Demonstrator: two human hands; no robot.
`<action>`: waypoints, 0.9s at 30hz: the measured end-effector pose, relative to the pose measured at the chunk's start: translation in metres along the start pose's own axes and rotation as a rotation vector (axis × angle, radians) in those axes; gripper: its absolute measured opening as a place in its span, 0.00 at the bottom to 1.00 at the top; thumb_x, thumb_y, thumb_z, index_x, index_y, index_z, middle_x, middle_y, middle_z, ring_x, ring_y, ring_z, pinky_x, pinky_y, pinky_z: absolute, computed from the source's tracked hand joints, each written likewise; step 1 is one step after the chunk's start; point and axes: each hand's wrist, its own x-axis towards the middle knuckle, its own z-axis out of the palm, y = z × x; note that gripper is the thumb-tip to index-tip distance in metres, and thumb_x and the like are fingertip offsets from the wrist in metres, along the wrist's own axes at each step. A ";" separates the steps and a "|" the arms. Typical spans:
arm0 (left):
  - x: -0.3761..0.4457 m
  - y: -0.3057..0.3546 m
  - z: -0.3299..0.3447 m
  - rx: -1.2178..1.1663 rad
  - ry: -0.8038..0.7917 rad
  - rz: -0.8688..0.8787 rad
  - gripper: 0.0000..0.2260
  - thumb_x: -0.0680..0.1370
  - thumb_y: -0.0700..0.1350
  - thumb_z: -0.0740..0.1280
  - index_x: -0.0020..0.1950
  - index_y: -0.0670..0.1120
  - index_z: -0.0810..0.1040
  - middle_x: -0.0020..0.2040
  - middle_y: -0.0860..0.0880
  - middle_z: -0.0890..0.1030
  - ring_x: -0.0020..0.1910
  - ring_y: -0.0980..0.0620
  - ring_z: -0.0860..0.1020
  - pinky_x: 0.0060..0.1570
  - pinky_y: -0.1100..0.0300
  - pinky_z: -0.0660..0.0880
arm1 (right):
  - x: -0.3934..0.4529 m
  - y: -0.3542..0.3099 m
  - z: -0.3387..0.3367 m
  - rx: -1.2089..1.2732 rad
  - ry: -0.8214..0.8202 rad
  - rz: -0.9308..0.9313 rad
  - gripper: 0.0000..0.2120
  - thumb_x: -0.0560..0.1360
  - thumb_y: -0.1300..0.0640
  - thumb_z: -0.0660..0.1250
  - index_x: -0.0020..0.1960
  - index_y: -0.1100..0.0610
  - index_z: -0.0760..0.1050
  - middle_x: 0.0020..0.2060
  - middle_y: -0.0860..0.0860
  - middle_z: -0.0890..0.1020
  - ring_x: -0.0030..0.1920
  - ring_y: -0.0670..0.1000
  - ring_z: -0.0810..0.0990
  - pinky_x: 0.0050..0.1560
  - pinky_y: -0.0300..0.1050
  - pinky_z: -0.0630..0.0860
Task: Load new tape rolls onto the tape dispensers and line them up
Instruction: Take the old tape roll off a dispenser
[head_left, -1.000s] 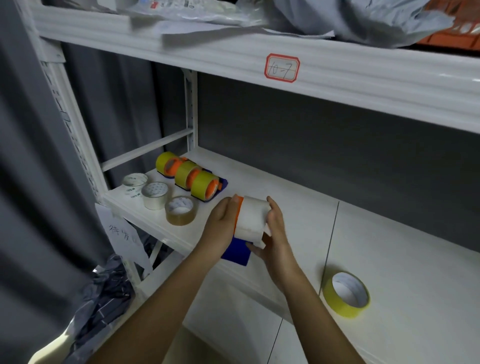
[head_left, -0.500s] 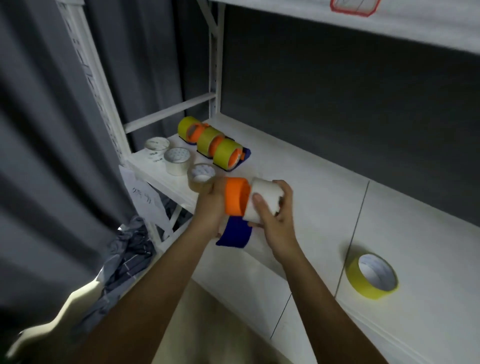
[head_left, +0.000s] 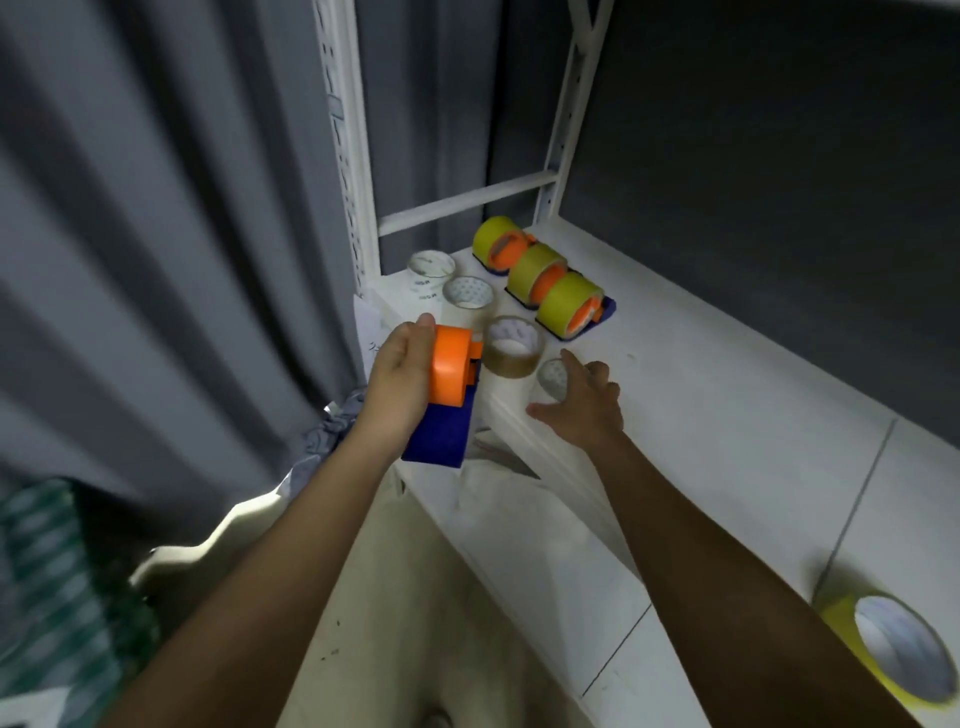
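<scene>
Two bare hands reach in from the lower edge of the frame toward the middle. The left hand (head_left: 402, 371) grips an empty tape dispenser (head_left: 448, 387), its fingers and thumb wrapped around the orange drum; the dispenser's blue body hangs below the hand, just off the front edge of the white shelf (head_left: 701, 415). The right hand (head_left: 582, 400) is spread, fingers apart, its fingertips at a small clear roll (head_left: 553, 375) on the shelf; whether it actually grasps the roll cannot be told through the blur.

One brownish roll (head_left: 513, 345) lies flat between the two hands, nearly touching the orange drum. Two more clear rolls (head_left: 467, 292) lie flat beyond it, toward the upright post (head_left: 353, 182) in the upper middle. Three loaded dispensers (head_left: 543, 283) stand in a tight diagonal row just right of those, each with a yellow-green roll on an orange drum over a blue base. One yellow roll (head_left: 883, 649) lies flat, well apart, at the lower right corner. Grey curtain (head_left: 156, 234) fills the left side.
</scene>
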 end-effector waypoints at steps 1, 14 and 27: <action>-0.001 -0.001 -0.002 -0.005 0.005 0.002 0.15 0.80 0.59 0.54 0.41 0.51 0.70 0.37 0.51 0.76 0.36 0.53 0.76 0.39 0.58 0.73 | 0.004 -0.002 0.002 -0.046 -0.012 0.029 0.45 0.68 0.42 0.72 0.76 0.48 0.51 0.69 0.57 0.59 0.66 0.62 0.62 0.62 0.55 0.68; -0.015 0.006 0.082 -0.043 -0.229 0.054 0.13 0.78 0.62 0.56 0.42 0.58 0.75 0.38 0.55 0.81 0.39 0.56 0.79 0.43 0.57 0.76 | -0.092 0.070 -0.034 0.050 0.327 -0.112 0.39 0.73 0.47 0.69 0.76 0.47 0.51 0.73 0.54 0.55 0.72 0.55 0.55 0.63 0.50 0.69; -0.133 0.000 0.244 0.048 -0.478 0.076 0.17 0.79 0.63 0.53 0.39 0.55 0.72 0.33 0.54 0.77 0.31 0.56 0.77 0.33 0.61 0.73 | -0.205 0.230 -0.110 -0.185 0.335 0.088 0.38 0.71 0.37 0.66 0.75 0.51 0.59 0.72 0.58 0.61 0.72 0.59 0.57 0.69 0.55 0.61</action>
